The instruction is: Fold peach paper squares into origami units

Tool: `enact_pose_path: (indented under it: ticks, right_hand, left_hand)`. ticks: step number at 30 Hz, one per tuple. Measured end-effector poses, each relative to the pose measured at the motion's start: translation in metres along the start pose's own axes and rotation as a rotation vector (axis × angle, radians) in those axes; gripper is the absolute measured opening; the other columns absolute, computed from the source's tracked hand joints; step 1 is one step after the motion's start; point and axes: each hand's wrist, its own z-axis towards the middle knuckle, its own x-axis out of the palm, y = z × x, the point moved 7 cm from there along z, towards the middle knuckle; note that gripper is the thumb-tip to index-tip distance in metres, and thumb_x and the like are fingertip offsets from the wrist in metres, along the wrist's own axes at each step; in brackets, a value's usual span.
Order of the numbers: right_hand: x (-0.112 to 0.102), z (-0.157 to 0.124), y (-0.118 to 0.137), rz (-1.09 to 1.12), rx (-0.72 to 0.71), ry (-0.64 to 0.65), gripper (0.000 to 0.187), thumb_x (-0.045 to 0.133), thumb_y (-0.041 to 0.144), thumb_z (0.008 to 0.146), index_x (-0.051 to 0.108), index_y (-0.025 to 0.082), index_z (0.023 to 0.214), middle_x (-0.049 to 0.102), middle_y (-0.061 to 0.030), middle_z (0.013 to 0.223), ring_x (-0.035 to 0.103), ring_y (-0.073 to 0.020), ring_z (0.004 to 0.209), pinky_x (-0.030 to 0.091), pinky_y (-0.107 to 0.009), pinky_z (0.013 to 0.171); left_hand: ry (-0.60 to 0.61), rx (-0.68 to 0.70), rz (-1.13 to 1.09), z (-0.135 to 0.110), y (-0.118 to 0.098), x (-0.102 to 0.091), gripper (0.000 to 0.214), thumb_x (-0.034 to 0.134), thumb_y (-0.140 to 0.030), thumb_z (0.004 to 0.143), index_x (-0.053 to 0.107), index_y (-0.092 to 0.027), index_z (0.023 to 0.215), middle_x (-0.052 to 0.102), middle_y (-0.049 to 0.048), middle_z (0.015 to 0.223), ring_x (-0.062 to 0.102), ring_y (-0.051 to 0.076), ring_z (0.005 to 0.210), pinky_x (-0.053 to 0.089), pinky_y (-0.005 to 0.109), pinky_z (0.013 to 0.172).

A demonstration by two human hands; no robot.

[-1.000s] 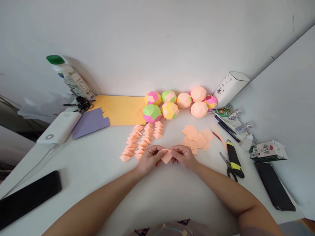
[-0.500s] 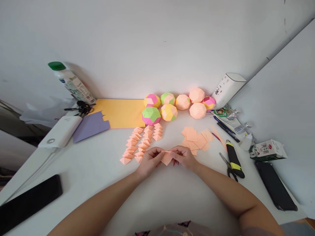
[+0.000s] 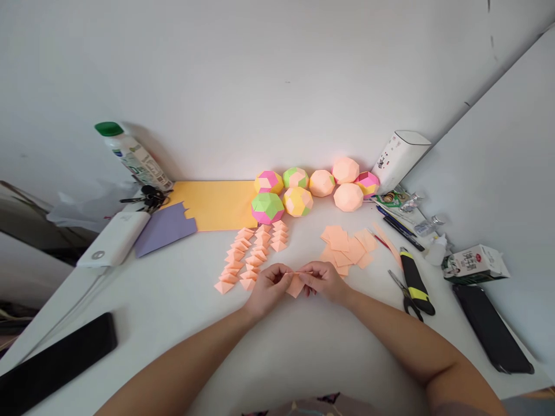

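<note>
A small peach paper piece, folded along its top edge with a point hanging down, is pinched between both hands. My left hand grips its left side with thumb and fingers closed. On its right side, my right hand presses the fold, its fingertips partly hidden behind the paper. Rows of folded peach paper units stand just beyond my left hand. Flat peach paper squares lie in a loose pile beyond my right hand. Several faceted paper balls in peach, green, pink and yellow sit near the wall.
Scissors and a yellow-black utility knife lie at right, near pens, a milk carton and a black phone. At left are purple paper, yellow paper, a white power bank and another dark phone.
The view has shifted slightly. Both hands stay on the peach paper, and their fingers have drawn a little closer together along its folded top edge.
</note>
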Motion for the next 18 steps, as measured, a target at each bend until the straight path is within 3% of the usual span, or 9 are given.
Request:
enact_pose_path:
  ticks: [5,10,14,18]
  right_hand:
    - [-0.003,0.003,-0.004,0.091,0.032,-0.016,0.025,0.064,0.037,0.079,0.065,0.014,0.086,0.057,0.0035,0.053,0.059,-0.0111,0.045,0.039,-0.020,0.041]
    - [-0.006,0.004,-0.004,0.116,0.049,-0.021,0.023,0.063,0.036,0.079,0.063,0.014,0.085,0.058,0.0032,0.051,0.059,-0.0114,0.044,0.039,-0.020,0.041]
    - [-0.004,0.003,-0.001,0.105,0.049,-0.012,0.023,0.064,0.036,0.079,0.064,0.014,0.085,0.060,0.0026,0.052,0.059,-0.0114,0.045,0.039,-0.021,0.042]
    - [-0.002,0.002,0.000,0.079,0.033,-0.012,0.023,0.063,0.037,0.079,0.063,0.014,0.080,0.060,0.0022,0.054,0.058,-0.0112,0.046,0.039,-0.021,0.043]
  left_hand:
    - [-0.065,-0.031,-0.177,0.004,0.012,-0.007,0.021,0.060,-0.034,0.076,0.051,-0.017,0.068,0.042,-0.0083,0.049,0.034,0.004,0.039,0.026,0.017,0.039]
    - [-0.059,-0.043,-0.259,0.005,0.013,-0.009,0.024,0.058,-0.038,0.078,0.048,-0.018,0.070,0.041,-0.0083,0.049,0.037,0.005,0.039,0.027,0.017,0.039]
    - [-0.002,-0.044,-0.179,0.002,0.009,-0.003,0.024,0.059,-0.041,0.078,0.052,-0.018,0.080,0.048,-0.0060,0.057,0.040,0.005,0.042,0.029,0.017,0.040]
    - [0.028,-0.034,-0.051,0.001,0.007,0.001,0.027,0.059,-0.042,0.078,0.051,-0.017,0.072,0.045,-0.0067,0.055,0.036,0.005,0.043,0.028,0.017,0.041]
